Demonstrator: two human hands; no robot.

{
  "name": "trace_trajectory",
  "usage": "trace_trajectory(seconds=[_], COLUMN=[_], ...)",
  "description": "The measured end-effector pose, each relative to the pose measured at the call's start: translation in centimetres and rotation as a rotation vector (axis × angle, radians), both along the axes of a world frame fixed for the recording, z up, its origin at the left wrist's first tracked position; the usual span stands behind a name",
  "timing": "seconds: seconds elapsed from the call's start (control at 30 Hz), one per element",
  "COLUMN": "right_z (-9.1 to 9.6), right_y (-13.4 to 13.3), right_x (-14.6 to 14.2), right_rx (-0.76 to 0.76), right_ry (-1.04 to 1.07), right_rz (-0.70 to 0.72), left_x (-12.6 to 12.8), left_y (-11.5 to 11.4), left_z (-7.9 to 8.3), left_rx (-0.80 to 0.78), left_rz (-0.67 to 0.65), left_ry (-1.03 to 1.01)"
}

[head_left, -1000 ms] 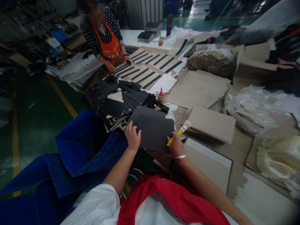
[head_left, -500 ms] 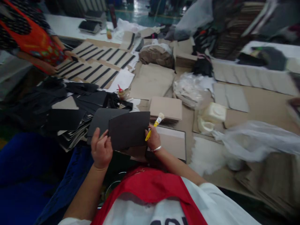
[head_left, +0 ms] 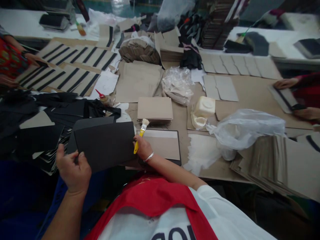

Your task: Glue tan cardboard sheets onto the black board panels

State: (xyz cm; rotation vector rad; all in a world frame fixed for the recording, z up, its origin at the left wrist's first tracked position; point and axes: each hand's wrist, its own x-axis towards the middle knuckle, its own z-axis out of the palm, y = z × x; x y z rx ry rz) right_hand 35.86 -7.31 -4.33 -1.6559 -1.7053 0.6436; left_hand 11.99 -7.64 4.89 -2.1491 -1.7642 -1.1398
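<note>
A flat black panel (head_left: 105, 143) is held up in front of me, slightly tilted, and partly covers another dark sheet (head_left: 97, 122) behind it. At its lower left edge, my left hand (head_left: 76, 171) pinches the panel between thumb and curled fingers, the index finger raised. My right hand (head_left: 144, 148) grips the panel's right edge and also holds a yellow-handled paintbrush (head_left: 141, 133), pale bristles up. Just beyond that hand lies a beige board with a dark border (head_left: 162, 146). Behind it sits a stack of beige cards (head_left: 155, 108).
Black pieces (head_left: 41, 136) are piled at left. A glue bottle with a red tip (head_left: 105, 98), a cream plastic container (head_left: 205, 108) and a clear plastic bag (head_left: 250, 128) stand on the table. Striped panels (head_left: 75, 78) lie near a co-worker's hand (head_left: 31, 58); another co-worker's hands (head_left: 287, 83) hold a panel at right.
The view has swung right, bringing another co-worker's hands in. The black panel now overlaps the dark sheet more, and my left hand has come to its lower left edge.
</note>
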Motion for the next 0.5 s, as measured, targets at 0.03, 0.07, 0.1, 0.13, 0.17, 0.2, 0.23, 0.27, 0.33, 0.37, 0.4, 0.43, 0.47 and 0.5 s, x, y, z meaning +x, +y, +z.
trace_trajectory(seconds=[0.03, 0.07, 0.1, 0.13, 0.17, 0.2, 0.23, 0.27, 0.33, 0.37, 0.4, 0.43, 0.47, 0.5], right_z=[0.2, 0.4, 0.5, 0.7, 0.7, 0.7, 0.6, 0.4, 0.0, -0.2, -0.4, -0.5, -0.5, -0.5], right_y=[0.5, 1.0, 1.3, 1.4, 1.4, 1.2, 0.9, 0.6, -0.1, -0.4, -0.5, -0.6, -0.5, -0.4], right_x=[-0.4, -0.6, -0.6, -0.3, 0.2, 0.8, 1.5, 2.2, 3.4, 3.9, 4.2, 4.4, 4.4, 4.3], right_rx=[0.003, 0.013, 0.027, 0.043, 0.056, 0.066, 0.075, 0.087, 0.121, 0.142, 0.158, 0.172, 0.183, 0.193], right_ry=[-0.004, -0.005, -0.003, 0.001, 0.007, 0.013, 0.018, 0.020, 0.014, 0.008, -0.001, -0.009, -0.017, -0.024], right_rz=[-0.004, -0.012, -0.025, -0.044, -0.068, -0.094, -0.126, -0.147, -0.175, -0.186, -0.193, -0.196, -0.194, -0.188], left_x=[-0.2, -0.1, 0.3, 1.0, 1.7, 2.4, 3.1, 3.6, 4.2, 4.3, 4.2, 4.0, 3.6, 3.1], left_y=[-0.3, -0.6, -0.9, -1.1, -1.3, -1.4, -1.4, -1.2, -0.7, -0.3, 0.2, 0.8, 1.5, 2.1], left_z=[0.2, 0.4, 0.5, 0.4, 0.3, 0.0, -0.2, -0.4, -0.8, -0.9, -0.9, -1.0, -0.9, -0.9], left_rx=[0.014, 0.032, 0.044, 0.048, 0.045, 0.031, 0.023, 0.010, -0.013, -0.034, -0.063, -0.096, -0.128, -0.156], left_rz=[0.016, 0.032, 0.041, 0.039, 0.028, 0.007, -0.018, -0.042, -0.079, -0.096, -0.115, -0.133, -0.150, -0.165], left_ry=[0.015, 0.012, -0.007, -0.034, -0.064, -0.091, -0.105, -0.114, -0.137, -0.157, -0.177, -0.191, -0.194, -0.183])
